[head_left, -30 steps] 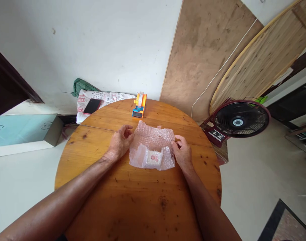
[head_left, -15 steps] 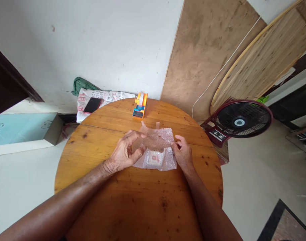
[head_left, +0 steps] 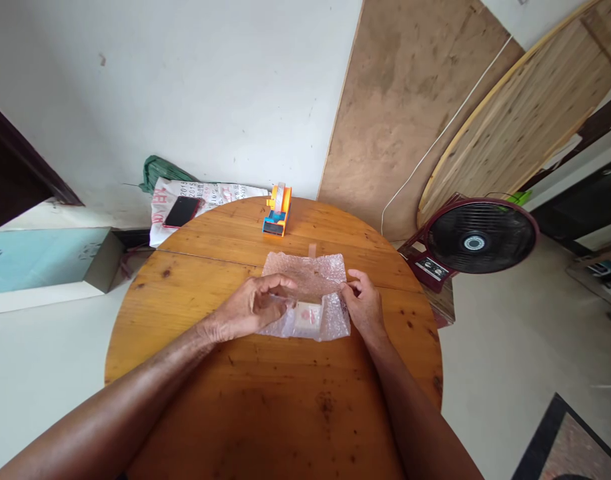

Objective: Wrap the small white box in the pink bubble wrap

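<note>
A sheet of bubble wrap (head_left: 310, 270) lies spread on the round wooden table (head_left: 285, 413). Near its front edge is a small pale box (head_left: 308, 316) with a reddish print, with bubble wrap folded up around its sides. My left hand (head_left: 250, 303) rests over the wrap's left side, thumb and fingers apart, the thumb close to the box's left edge. At the right edge of the sheet, my right hand (head_left: 365, 305) pinches the wrap between thumb and fingertip. A short strip of tape (head_left: 312, 251) shows at the sheet's far edge.
An orange and blue tape dispenser (head_left: 277, 212) stands at the table's far edge. Behind it on the left, a phone (head_left: 182, 211) lies on a white printed sack (head_left: 225, 193). A dark red fan (head_left: 478, 237) is beyond the right edge.
The left part of the bubble wrap's far side, raised before, now lies flatter and spread out. My left hand has shifted slightly left; my right hand keeps its place at the right edge.
</note>
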The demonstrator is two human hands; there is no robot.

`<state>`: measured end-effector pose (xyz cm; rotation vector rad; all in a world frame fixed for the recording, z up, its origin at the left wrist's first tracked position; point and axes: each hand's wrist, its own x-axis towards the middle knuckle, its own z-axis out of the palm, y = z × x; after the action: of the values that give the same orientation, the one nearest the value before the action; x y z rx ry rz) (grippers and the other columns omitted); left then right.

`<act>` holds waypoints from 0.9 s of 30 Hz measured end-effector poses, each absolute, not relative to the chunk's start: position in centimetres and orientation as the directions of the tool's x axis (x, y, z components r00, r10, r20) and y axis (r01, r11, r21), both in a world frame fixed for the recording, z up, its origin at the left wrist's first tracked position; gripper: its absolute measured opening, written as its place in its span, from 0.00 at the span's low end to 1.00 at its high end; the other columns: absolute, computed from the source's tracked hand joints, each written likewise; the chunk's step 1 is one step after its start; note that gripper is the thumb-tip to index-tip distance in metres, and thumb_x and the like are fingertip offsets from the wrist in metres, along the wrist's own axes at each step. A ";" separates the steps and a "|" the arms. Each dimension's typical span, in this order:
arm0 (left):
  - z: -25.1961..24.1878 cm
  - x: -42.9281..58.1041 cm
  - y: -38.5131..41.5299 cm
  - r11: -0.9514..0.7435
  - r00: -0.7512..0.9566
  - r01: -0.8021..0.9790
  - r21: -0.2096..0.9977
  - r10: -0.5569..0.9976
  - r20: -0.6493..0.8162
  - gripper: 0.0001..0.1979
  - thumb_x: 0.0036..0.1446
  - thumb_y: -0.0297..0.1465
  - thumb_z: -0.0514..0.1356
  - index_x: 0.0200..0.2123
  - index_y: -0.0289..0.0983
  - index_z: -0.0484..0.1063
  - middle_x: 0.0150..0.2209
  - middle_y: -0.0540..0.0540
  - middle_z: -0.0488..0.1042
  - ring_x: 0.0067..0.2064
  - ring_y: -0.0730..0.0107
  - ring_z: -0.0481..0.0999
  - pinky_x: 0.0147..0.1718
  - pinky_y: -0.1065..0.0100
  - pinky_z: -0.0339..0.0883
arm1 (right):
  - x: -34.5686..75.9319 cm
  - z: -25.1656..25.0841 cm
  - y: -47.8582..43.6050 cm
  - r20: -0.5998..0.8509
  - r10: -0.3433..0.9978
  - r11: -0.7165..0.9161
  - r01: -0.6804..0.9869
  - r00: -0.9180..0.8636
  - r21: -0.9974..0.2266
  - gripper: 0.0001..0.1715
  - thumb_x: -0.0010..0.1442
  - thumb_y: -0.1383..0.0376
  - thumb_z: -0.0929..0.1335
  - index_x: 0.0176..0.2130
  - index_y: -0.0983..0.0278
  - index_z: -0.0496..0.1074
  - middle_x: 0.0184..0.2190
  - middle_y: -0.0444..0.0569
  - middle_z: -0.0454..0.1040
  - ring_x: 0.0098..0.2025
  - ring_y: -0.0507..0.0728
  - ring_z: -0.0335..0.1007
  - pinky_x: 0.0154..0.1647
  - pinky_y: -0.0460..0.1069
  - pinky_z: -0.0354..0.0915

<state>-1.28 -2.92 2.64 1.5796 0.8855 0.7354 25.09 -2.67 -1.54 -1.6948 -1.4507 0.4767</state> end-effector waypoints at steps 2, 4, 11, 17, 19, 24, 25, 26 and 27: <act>3.3 -1.7 -2.9 -0.044 0.612 0.072 0.996 0.791 -0.009 0.16 0.53 0.34 0.61 0.45 0.35 0.72 0.33 0.45 0.78 0.32 0.67 0.74 0.29 0.70 0.63 | 25.1 -1.4 -2.7 0.227 0.937 0.007 0.637 0.264 -0.771 0.23 0.55 0.58 0.66 0.49 0.63 0.69 0.32 0.48 0.79 0.34 0.58 0.75 0.37 0.51 0.68; 3.8 -2.1 -3.0 0.005 0.700 0.008 1.000 0.714 -0.009 0.15 0.55 0.35 0.60 0.44 0.35 0.72 0.33 0.43 0.79 0.35 0.64 0.76 0.32 0.69 0.64 | 25.2 -1.5 -2.6 0.235 0.936 0.009 0.652 0.261 -0.758 0.22 0.55 0.59 0.66 0.49 0.63 0.69 0.32 0.48 0.79 0.34 0.58 0.75 0.38 0.51 0.67; 4.4 -2.6 -3.2 0.192 0.820 0.066 0.979 0.549 -0.163 0.14 0.53 0.37 0.61 0.42 0.37 0.74 0.42 0.41 0.77 0.33 0.64 0.78 0.26 0.70 0.67 | 25.3 -1.8 -2.6 0.227 0.942 0.004 0.668 0.247 -0.744 0.22 0.55 0.59 0.66 0.49 0.63 0.69 0.31 0.47 0.79 0.33 0.58 0.74 0.36 0.50 0.67; 4.5 -2.3 -4.2 0.057 0.903 0.219 0.974 0.366 -0.224 0.22 0.54 0.30 0.56 0.53 0.43 0.71 0.25 0.51 0.75 0.29 0.68 0.76 0.28 0.72 0.66 | 25.5 -2.1 -2.4 0.251 0.939 0.017 0.699 0.235 -0.715 0.21 0.55 0.60 0.65 0.49 0.62 0.69 0.31 0.46 0.79 0.33 0.57 0.74 0.36 0.50 0.66; 4.4 -1.9 -4.7 -0.010 0.932 0.222 0.975 0.295 -0.209 0.26 0.53 0.27 0.55 0.56 0.45 0.69 0.27 0.52 0.75 0.27 0.70 0.75 0.26 0.73 0.65 | 25.6 -2.2 -2.4 0.252 0.940 0.018 0.703 0.231 -0.711 0.21 0.56 0.60 0.65 0.49 0.62 0.68 0.32 0.46 0.79 0.32 0.57 0.73 0.36 0.50 0.66; 3.9 -0.7 -5.4 -0.313 0.975 0.146 0.938 0.205 -0.084 0.25 0.50 0.25 0.57 0.53 0.43 0.72 0.34 0.50 0.78 0.27 0.70 0.71 0.22 0.75 0.61 | 25.6 -2.3 -2.4 0.256 0.941 0.004 0.751 0.220 -0.661 0.20 0.56 0.61 0.65 0.49 0.61 0.68 0.32 0.45 0.79 0.33 0.56 0.74 0.38 0.50 0.65; 3.8 -0.6 -5.5 -0.346 0.974 0.126 0.930 0.220 -0.051 0.24 0.51 0.26 0.57 0.52 0.43 0.73 0.35 0.50 0.78 0.28 0.70 0.72 0.23 0.75 0.62 | 25.6 -2.3 -2.4 0.250 0.943 -0.010 0.768 0.221 -0.640 0.20 0.56 0.62 0.65 0.49 0.60 0.68 0.33 0.45 0.79 0.34 0.56 0.74 0.38 0.50 0.65; 3.8 -0.5 -5.5 -0.365 0.972 0.107 0.925 0.234 -0.020 0.22 0.51 0.27 0.57 0.51 0.44 0.73 0.35 0.50 0.79 0.29 0.69 0.72 0.24 0.74 0.63 | 25.5 -2.2 -2.5 0.243 0.944 -0.026 0.787 0.221 -0.617 0.20 0.56 0.62 0.65 0.50 0.60 0.68 0.33 0.45 0.79 0.34 0.56 0.73 0.38 0.50 0.64; 3.8 -0.4 -5.6 -0.376 0.971 0.088 0.922 0.240 0.005 0.21 0.52 0.28 0.58 0.50 0.44 0.74 0.36 0.50 0.79 0.29 0.69 0.73 0.25 0.74 0.64 | 25.5 -2.1 -2.6 0.237 0.947 -0.037 0.806 0.218 -0.591 0.21 0.56 0.62 0.65 0.50 0.60 0.67 0.34 0.45 0.79 0.34 0.57 0.73 0.38 0.50 0.64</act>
<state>-0.41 -5.61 3.78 1.9572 0.2347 0.1631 25.46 -2.57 -2.15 -1.8704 -1.6178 0.2893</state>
